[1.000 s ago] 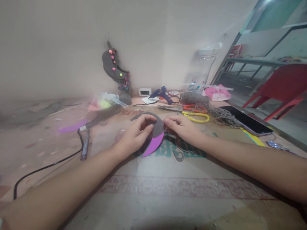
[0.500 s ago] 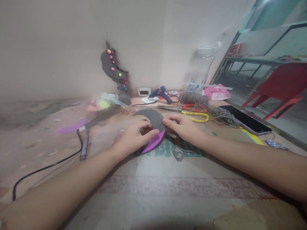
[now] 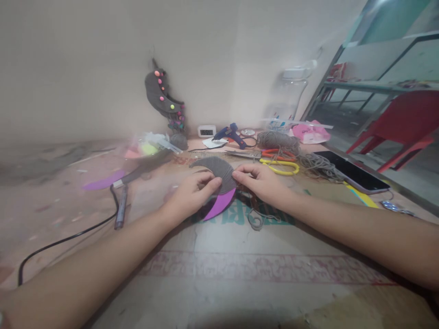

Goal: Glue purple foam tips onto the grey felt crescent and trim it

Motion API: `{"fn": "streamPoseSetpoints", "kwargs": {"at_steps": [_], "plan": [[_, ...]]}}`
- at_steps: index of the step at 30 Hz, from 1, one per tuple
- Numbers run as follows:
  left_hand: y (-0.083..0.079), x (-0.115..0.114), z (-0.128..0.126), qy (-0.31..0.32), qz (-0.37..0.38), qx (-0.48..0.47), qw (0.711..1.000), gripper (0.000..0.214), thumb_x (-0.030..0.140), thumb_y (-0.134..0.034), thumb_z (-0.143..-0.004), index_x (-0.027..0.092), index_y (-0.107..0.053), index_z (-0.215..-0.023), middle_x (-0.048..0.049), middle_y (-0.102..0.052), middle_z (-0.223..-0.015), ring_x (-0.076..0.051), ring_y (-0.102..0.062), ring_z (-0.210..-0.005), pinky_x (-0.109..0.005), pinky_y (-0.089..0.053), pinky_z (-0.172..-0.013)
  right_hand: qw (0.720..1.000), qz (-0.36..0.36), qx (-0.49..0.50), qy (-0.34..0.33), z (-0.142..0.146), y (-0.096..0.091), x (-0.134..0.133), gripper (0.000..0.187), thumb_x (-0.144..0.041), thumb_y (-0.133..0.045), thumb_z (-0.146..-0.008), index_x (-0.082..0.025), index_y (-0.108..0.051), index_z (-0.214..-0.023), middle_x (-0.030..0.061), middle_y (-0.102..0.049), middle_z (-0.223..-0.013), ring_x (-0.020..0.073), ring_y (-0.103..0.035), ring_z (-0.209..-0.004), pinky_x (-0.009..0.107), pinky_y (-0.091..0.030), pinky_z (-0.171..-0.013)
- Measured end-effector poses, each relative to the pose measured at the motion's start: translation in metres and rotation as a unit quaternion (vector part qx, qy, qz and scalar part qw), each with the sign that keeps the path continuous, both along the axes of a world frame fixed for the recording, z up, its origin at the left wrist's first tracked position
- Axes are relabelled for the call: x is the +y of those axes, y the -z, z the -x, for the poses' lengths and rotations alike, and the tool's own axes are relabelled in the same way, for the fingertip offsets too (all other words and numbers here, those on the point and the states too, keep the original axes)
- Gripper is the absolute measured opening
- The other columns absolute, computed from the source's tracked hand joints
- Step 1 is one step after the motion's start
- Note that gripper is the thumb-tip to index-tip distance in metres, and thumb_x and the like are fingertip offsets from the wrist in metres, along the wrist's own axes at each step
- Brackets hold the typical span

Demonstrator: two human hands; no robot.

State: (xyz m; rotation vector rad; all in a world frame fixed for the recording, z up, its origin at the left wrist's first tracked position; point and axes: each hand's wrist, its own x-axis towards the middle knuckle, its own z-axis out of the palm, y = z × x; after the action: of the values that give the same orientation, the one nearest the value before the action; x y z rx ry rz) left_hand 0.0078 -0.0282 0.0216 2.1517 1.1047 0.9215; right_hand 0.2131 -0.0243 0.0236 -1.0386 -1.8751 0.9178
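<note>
Between my hands is a crescent moon cutout point(image 3: 220, 167), its upper part wrapped in grey yarn and its lower tip point(image 3: 219, 206) bare purple. My left hand point(image 3: 195, 189) grips the crescent's inner edge, thumb on top and fingers curled beneath. On the outer edge, my right hand point(image 3: 262, 180) pinches the crescent with thumb and forefinger; whether yarn is also in that pinch is too small to tell. A loose grey yarn strand point(image 3: 259, 219) lies curled on the cardboard just below my right hand.
Behind my right hand lie yellow-handled scissors point(image 3: 281, 166), a grey yarn skein point(image 3: 278, 141) and a blue glue gun point(image 3: 233, 135). A phone point(image 3: 353, 171) lies at right, a clear bottle point(image 3: 288, 98) behind. A decorated grey crescent point(image 3: 161, 93) hangs on the wall. A black cable point(image 3: 68, 237) crosses the left side.
My left thumb has shifted slightly up and left, uncovering more of the wrapped yarn and the purple tip. My right hand stays almost still on the outer edge.
</note>
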Motion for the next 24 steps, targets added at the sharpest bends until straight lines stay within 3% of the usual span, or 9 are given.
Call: {"fn": "streamPoseSetpoints", "kwargs": {"at_steps": [5, 10, 19, 24], "plan": [[0.0031, 0.0031, 0.0008, 0.004, -0.003, 0.003, 1.0, 0.035, 0.039, -0.047, -0.093, 0.018, -0.054, -0.065, 0.0014, -0.052, -0.066, -0.014, -0.05, -0.068, -0.026, -0.038, -0.066, 1.0, 0.005, -0.001, -0.002, -0.0007, 0.0006, -0.0005, 0.03, -0.04, -0.054, -0.088, -0.016, -0.06, -0.071, -0.0047, -0.048, -0.058, 0.0083, -0.042, -0.052, 0.022, -0.033, -0.05], [0.0067, 0.0053, 0.0017, 0.018, 0.016, -0.042, 0.999, 0.034, 0.04, -0.04, -0.095, 0.018, -0.058, -0.077, -0.0007, -0.059, -0.078, -0.015, -0.054, -0.076, -0.026, -0.042, -0.071, 1.0, 0.01, 0.022, 0.001, -0.0009, 0.0015, 0.0013, 0.028, -0.039, -0.053, -0.088, -0.016, -0.061, -0.075, -0.0041, -0.05, -0.062, 0.0082, -0.041, -0.053, 0.022, -0.032, -0.05], [0.0032, 0.0027, 0.0001, -0.015, 0.032, -0.028, 0.999, 0.032, 0.043, -0.052, -0.089, 0.019, -0.06, -0.07, -0.0012, -0.063, -0.073, -0.016, -0.058, -0.074, -0.028, -0.044, -0.073, 1.0, 0.026, 0.013, -0.007, -0.0003, -0.0015, 0.0007, 0.03, -0.042, -0.053, -0.087, -0.017, -0.058, -0.07, -0.0046, -0.047, -0.059, 0.0086, -0.04, -0.052, 0.023, -0.032, -0.05], [0.0029, 0.0053, 0.0007, -0.035, 0.078, -0.111, 0.99, 0.031, 0.046, -0.053, -0.088, 0.017, -0.064, -0.09, -0.0038, -0.068, -0.082, -0.018, -0.063, -0.077, -0.029, -0.049, -0.074, 0.999, 0.024, -0.009, -0.029, -0.0003, 0.0033, 0.0008, 0.031, -0.042, -0.053, -0.087, -0.016, -0.06, -0.073, -0.0027, -0.052, -0.063, 0.01, -0.045, -0.057, 0.024, -0.035, -0.054]]}}
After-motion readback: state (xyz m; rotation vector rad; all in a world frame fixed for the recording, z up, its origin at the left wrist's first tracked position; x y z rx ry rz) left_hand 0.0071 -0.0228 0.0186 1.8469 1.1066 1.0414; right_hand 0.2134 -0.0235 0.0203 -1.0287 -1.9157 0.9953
